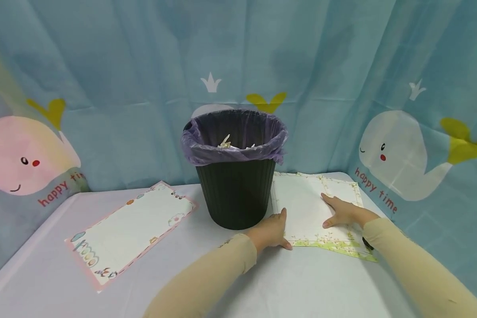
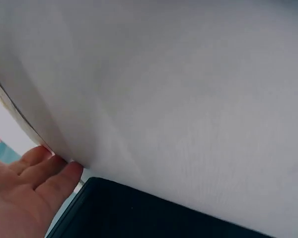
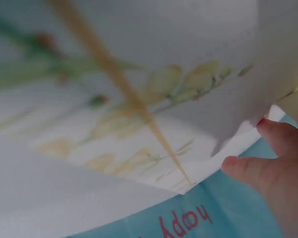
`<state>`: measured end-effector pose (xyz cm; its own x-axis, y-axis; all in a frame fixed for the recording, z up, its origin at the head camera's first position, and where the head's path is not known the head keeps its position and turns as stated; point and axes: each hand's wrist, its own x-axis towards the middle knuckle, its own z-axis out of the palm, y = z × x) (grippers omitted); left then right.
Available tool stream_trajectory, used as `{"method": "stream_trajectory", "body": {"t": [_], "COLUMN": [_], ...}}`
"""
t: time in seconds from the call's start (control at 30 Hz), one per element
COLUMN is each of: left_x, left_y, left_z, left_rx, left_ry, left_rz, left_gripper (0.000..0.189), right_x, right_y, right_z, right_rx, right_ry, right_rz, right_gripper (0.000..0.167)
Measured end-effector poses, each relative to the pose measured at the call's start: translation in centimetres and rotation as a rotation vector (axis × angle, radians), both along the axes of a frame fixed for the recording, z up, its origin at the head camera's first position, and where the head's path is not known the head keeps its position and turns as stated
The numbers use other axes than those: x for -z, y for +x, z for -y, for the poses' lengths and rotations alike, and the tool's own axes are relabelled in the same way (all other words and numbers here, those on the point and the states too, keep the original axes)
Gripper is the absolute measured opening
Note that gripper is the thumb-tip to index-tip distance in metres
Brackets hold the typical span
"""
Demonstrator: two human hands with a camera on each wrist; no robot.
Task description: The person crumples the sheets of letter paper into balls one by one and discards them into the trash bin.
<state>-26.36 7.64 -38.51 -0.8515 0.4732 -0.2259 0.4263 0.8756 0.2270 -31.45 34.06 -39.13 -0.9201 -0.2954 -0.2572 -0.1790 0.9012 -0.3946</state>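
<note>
Overlapping sheets of paper with leafy green-and-yellow borders (image 1: 302, 203) lie to the right of the bin. At the left edge of the upper sheet is my left hand (image 1: 271, 230), thumb and fingers apart. The left wrist view shows that hand's fingertips (image 2: 75, 171) right at a thin paper edge. Over the right part of the sheets, my right hand (image 1: 343, 212) is spread, with the thumb away from the fingers. In the right wrist view, a bordered sheet (image 3: 149, 89) fills much of the picture, close to the fingers (image 3: 246, 166).
A dark ribbed bin (image 1: 238, 190) lined with a purple bag (image 1: 234, 154) stands close to my left hand, with crumpled paper scraps (image 1: 225, 143) inside. A pink-bordered sheet (image 1: 131, 229) lies on the left of the white table (image 1: 302, 287). Blue curtains (image 1: 143, 88) hang behind.
</note>
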Motion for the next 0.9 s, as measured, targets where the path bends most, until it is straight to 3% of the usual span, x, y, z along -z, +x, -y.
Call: {"method": "stream_trajectory", "body": {"t": [0.17,0.4,0.53,0.63,0.73,0.83,0.9], "left_x": [0.2,0.7,0.3,-0.8,-2.2,-3.4,-4.1], "left_y": [0.3,0.9,1.4,1.7,1.9,2.5,2.9], "left_z": [0.0,0.1,0.5,1.0,1.8,2.4,2.9], "left_rx": [-0.037,-0.04,0.062,0.138,0.219,0.299,0.328], "left_ry": [-0.012,-0.042,-0.035,0.03,0.116,0.173,0.226], "left_rz": [-0.038,-0.232,-0.407,-0.493,-0.487,-0.438,-0.412], "left_gripper": [0.109,0.121,0.123,0.106,0.087,0.077,0.077], "right_x": [0.0,-0.9,-1.8,-2.5,-2.7,-2.9,-3.1], "right_y": [0.9,4.6,7.1,8.9,10.3,10.9,11.0], "right_z": [0.7,3.6,4.8,5.2,5.8,7.0,7.9], "right_rx": [0.008,-0.073,-0.152,-0.194,-0.343,-0.585,-0.707], "right_ry": [-0.029,-0.053,-0.173,-0.234,-0.287,-0.34,-0.339], "right_rz": [-0.081,-0.362,-0.419,-0.42,-0.561,-0.819,-1.002], "right_gripper": [0.105,0.045,0.031,0.03,0.028,0.014,0.021]}}
